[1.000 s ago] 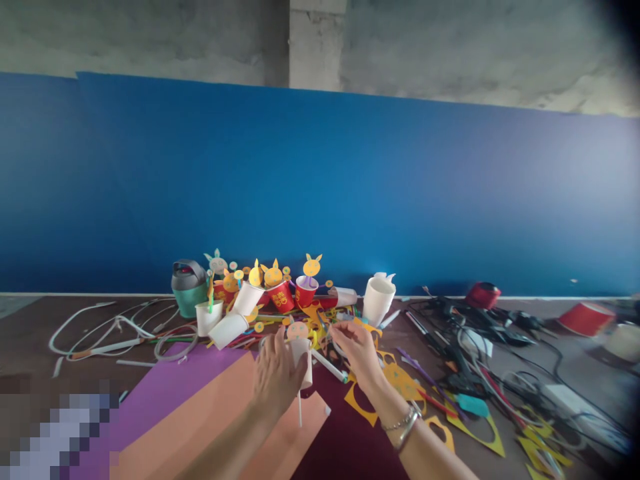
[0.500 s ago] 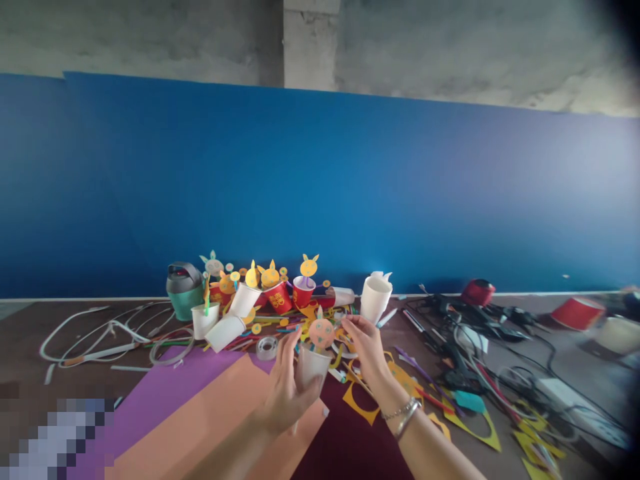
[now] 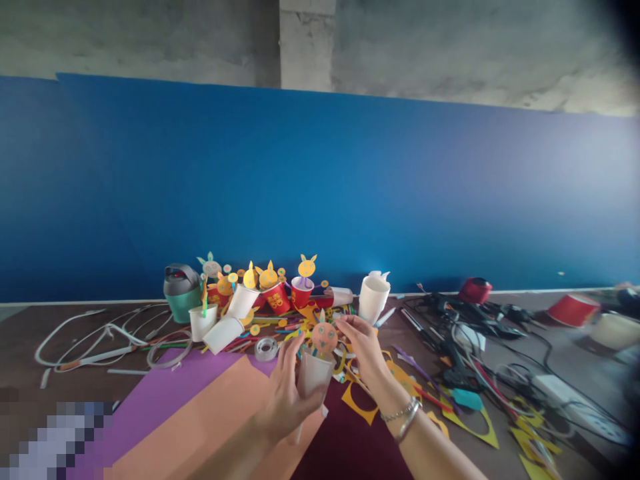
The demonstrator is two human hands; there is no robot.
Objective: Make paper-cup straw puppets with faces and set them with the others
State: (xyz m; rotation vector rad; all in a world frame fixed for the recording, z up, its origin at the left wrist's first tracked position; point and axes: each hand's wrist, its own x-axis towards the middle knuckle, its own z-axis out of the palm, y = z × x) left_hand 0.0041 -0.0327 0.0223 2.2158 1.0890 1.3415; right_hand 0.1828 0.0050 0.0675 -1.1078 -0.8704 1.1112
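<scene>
At lower centre, over the orange sheet (image 3: 195,420), we see the right hand (image 3: 366,347), fingertips narrowed on what we cannot tell, and the left hand (image 3: 284,393) wrapped round the cup (image 3: 316,373). Above it shows the head (image 3: 325,338), already drawn; we judge assembly well advanced, some fixing perhaps left.

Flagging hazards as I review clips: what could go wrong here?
The left hand might dent the white cup it grips. The right hand, its fingertips close to the paper face, could bend that face's edge. The silver bangle might snag nearby yellow paper scraps.
</scene>
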